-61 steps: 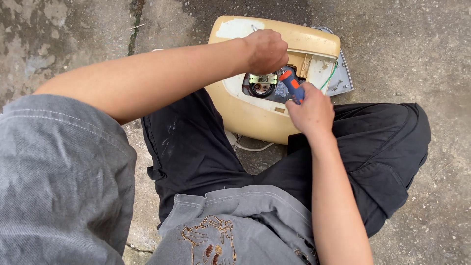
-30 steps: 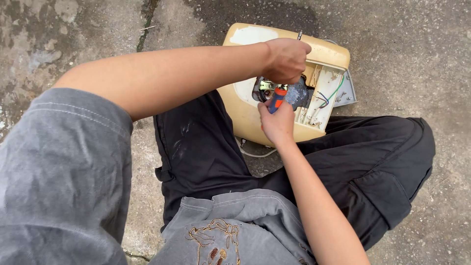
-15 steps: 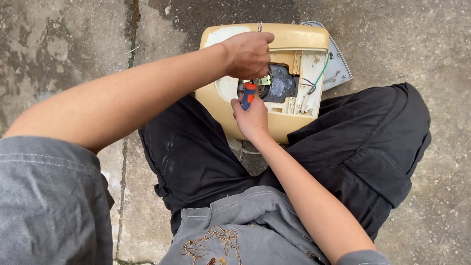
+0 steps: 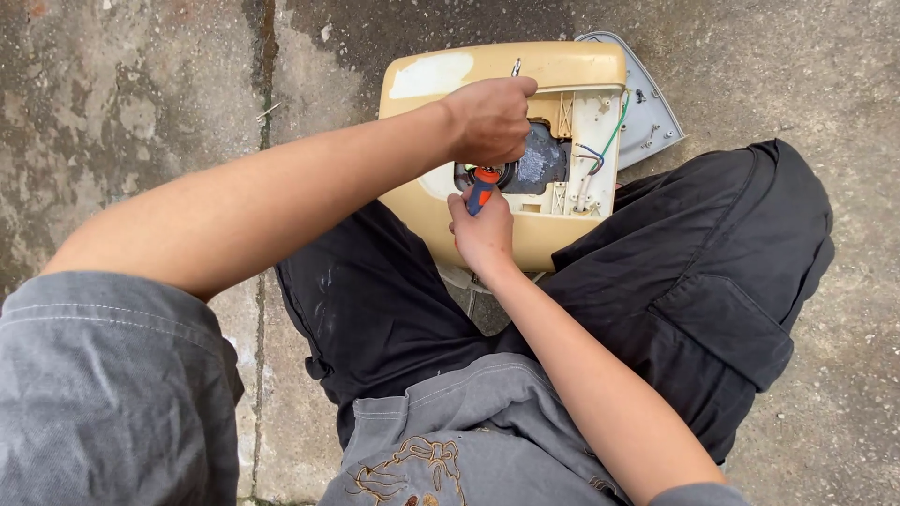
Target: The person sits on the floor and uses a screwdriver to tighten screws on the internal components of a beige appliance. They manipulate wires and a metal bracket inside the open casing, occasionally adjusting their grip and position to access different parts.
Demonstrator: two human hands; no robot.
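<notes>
A cream plastic appliance housing (image 4: 506,66) lies open on the concrete between my knees, showing a dark round part (image 4: 536,169) and coloured wires (image 4: 600,155). My right hand (image 4: 483,234) grips a tool with an orange and blue handle (image 4: 482,187), its tip hidden inside the opening. My left hand (image 4: 492,117) is closed above the opening on a small metal piece (image 4: 516,67) that pokes out above the knuckles; what it is cannot be told.
A grey plastic cover (image 4: 647,108) lies behind the housing at the right. My legs in black trousers (image 4: 712,281) flank the housing. Cracked, stained concrete floor (image 4: 141,112) surrounds everything.
The view swung about over the two seconds. My right hand slid the tool from the opening's right side to its left. My left hand stayed closed over the housing top.
</notes>
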